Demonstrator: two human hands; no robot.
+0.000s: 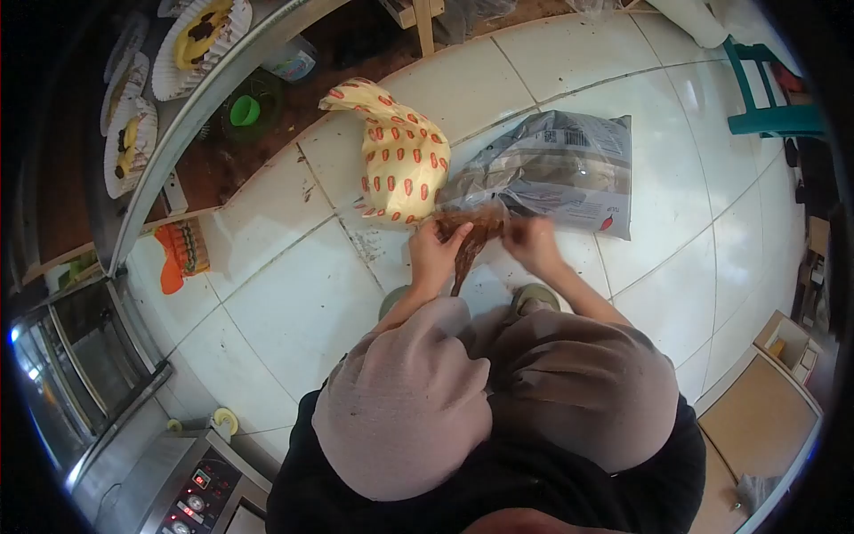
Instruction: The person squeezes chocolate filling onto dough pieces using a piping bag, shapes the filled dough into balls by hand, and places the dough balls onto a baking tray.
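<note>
A clear plastic piping bag (473, 238) smeared with a dark brown filling hangs point-down in front of my knees. My left hand (433, 255) is closed on its left side, with the thumb pressed against the plastic. At its upper right edge my right hand (534, 245) is closed on the plastic, its fingers slightly blurred. Just beyond the hands, a yellow plastic bag with red prints (405, 160) stands on the floor, touching a large grey and clear package (569, 173). The contents of both are hidden.
White floor tiles (294, 276) lie around my feet. At upper left, a metal-edged rack (191, 116) holds cakes in pleated paper cups (197, 40). An orange packet (182, 254) lies left, above an appliance with red displays (196, 503). A teal stool (765, 93) stands upper right.
</note>
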